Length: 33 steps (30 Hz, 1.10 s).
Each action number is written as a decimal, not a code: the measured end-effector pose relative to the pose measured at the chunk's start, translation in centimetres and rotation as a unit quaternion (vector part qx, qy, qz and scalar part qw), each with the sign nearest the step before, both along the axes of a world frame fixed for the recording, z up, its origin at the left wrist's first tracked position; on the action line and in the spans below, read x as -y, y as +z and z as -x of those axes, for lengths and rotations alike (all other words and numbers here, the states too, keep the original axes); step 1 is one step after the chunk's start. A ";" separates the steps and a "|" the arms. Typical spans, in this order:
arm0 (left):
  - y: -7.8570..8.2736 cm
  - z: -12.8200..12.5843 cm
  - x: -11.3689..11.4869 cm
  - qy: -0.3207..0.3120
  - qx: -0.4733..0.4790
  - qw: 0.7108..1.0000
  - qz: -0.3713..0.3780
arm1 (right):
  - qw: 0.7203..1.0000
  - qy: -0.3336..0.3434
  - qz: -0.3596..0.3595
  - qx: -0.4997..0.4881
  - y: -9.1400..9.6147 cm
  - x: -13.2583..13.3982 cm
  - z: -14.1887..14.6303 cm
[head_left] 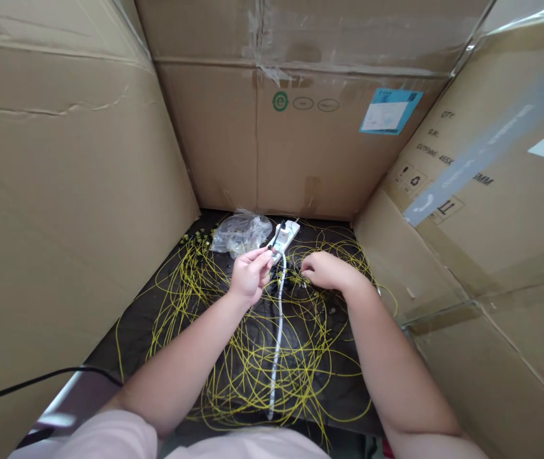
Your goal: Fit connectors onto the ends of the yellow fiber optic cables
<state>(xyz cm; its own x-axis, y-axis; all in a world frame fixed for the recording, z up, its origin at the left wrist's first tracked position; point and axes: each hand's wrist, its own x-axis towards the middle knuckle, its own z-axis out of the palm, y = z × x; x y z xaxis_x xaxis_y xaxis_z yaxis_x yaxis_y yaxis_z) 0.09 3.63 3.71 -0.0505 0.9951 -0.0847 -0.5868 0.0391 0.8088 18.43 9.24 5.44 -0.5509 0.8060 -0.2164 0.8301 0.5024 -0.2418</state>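
My left hand (251, 273) is closed in a pinch, thumb against fingers. From its fingertips a thin black stick-like piece (279, 233) points up and away, in front of a white power strip (292, 231). To the right, my right hand (323, 270) is low over the dark surface with its fingers curled inward. Whatever those fingers hold, if anything, is hidden. Beside them lie small dark and shiny bits (295, 280), too small to name. Thin yellow wires (272, 357) spread in loose tangled loops beneath and around both hands.
A crumpled clear plastic bag (241, 233) lies behind my left hand. The power strip's white cord (278, 344) runs toward me across the dark tabletop (143, 338). Large cardboard boxes stand at the left (62, 191), back (224, 146) and right (444, 255). A black cable (37, 381) crosses at lower left.
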 end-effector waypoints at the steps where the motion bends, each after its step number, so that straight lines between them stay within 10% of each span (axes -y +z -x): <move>1: 0.0 0.0 0.0 0.002 -0.001 1.000 0.002 | 1.000 0.000 0.002 0.001 -0.1 0.0 0.1; 10: -0.3 0.0 -0.1 0.003 -0.002 1.000 -0.002 | 0.999 -0.033 -0.002 0.011 0.3 -0.2 -0.6; 20: -0.4 -0.3 0.0 0.002 -0.013 1.000 0.011 | 0.984 0.068 0.050 -0.155 7.8 4.3 -2.9; 33: -0.8 -0.4 0.0 -0.002 -0.019 1.000 0.009 | 0.982 -0.038 0.174 0.064 0.0 -0.1 -1.8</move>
